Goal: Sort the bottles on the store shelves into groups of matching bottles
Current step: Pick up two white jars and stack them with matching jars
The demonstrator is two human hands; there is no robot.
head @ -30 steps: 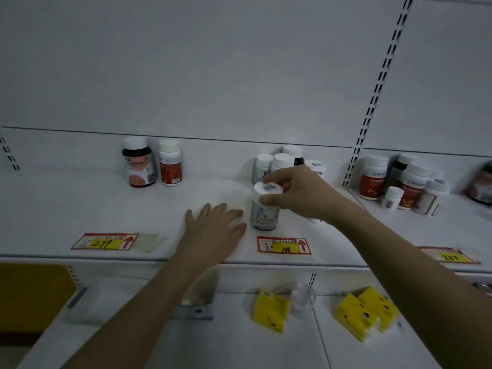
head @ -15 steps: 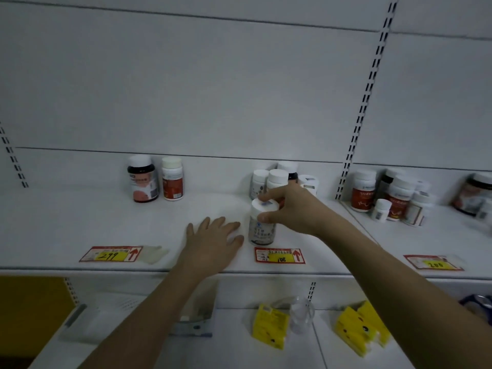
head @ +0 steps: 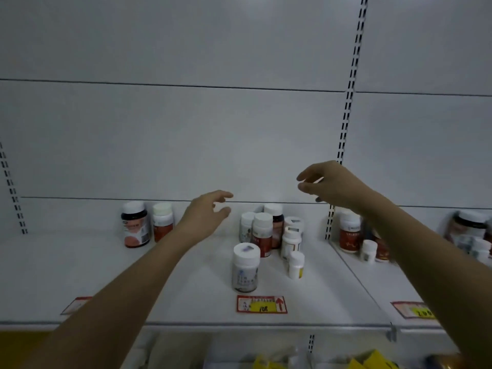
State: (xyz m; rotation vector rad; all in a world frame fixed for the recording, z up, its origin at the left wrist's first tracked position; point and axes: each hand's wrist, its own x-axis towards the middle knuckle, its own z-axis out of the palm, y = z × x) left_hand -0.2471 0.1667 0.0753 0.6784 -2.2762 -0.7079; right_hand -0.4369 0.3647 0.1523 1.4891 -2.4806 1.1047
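Both hands hang empty above the shelf (head: 80, 267): the left hand (head: 205, 217), at centre frame, has fingers loosely spread and curled, and the right hand (head: 332, 186), right of centre, likewise holds nothing. Below them stands a white-capped bottle (head: 245, 267), alone near the front edge by the price tag (head: 262, 304). Behind it sits a tight cluster of bottles (head: 269, 230). A careless reach into that cluster could topple its neighbours; a low wrist could knock the lone bottle off the edge.

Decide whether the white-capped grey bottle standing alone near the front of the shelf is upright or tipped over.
Upright. The white-capped grey bottle stands on its base on the white shelf, cap on top, label vertical; no hand touches it.
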